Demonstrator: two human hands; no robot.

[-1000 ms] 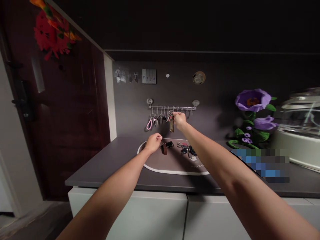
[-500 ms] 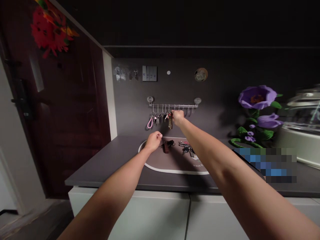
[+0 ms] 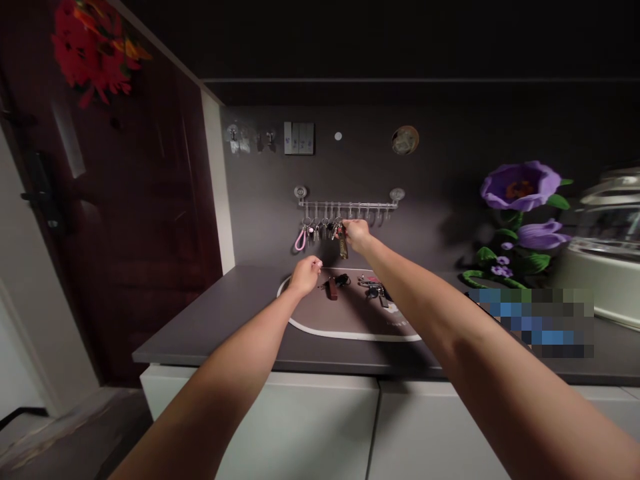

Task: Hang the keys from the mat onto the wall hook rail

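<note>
My right hand [image 3: 357, 235] is closed in a pinch on a bunch of keys [image 3: 343, 241] with a dark, patterned tag, just below a clear hook rail [image 3: 350, 205] on the wall. The bunch's ring is up at one of the hooks; whether it hangs there freely I cannot tell. Left of it on the rail hang several other key sets, one with a pink loop strap [image 3: 300, 239]. My left hand [image 3: 306, 275] hovers over the mat's left part, fingers curled together, nothing visible in them. Near it on the mat lies a key set with a brown leather fob [image 3: 332, 289].
More keys [image 3: 375, 290] rest on the brown, white-edged mat [image 3: 350, 333], partly behind my right forearm. Purple artificial flowers [image 3: 520, 190], a blurred-out patch and a pale appliance with a clear top [image 3: 605, 267] stand right. A dark red door [image 3: 145, 220] is left.
The view has tilted down slightly, so the rail and wall sit higher in the picture. My right hand stays on the keys at the hooks; my left hand has barely moved.
</note>
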